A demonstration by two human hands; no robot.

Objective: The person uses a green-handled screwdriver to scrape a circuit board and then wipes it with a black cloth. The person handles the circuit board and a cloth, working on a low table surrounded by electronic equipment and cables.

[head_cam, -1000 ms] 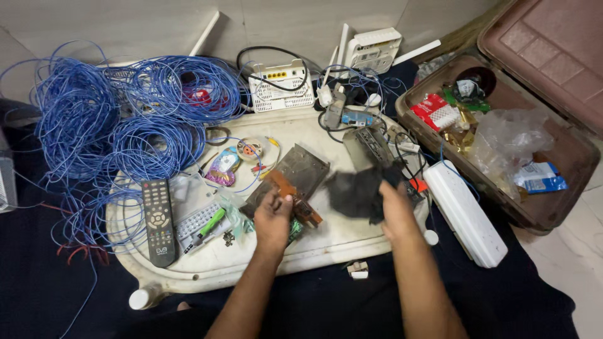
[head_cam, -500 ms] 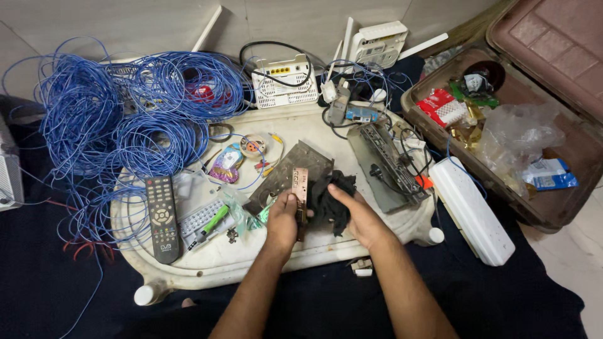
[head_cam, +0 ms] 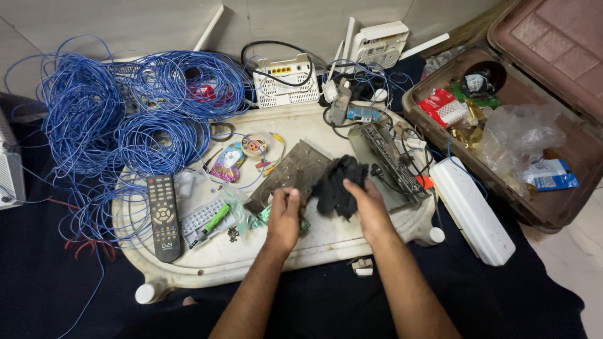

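Head view: hands over white tray [head_cam: 207,267].
Right hand [head_cam: 370,210]: clamped on black cloth [head_cam: 336,185], 12 o'clock of it.
Left hand [head_cam: 284,216]: fingers curled together; contents not discernible.

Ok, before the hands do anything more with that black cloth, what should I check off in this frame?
1. Right hand grips the black cloth: ok.
2. Left hand closed on a small part: ok, though what the part is, cannot tell.
3. Metal plate lies flat on the white tray: ok.
4. Space around the hands free of loose bits: not ok, a green pen and scraps lie close.
5. Blue wire coils away from the hands: ok.
6. Remote out of the way: ok.
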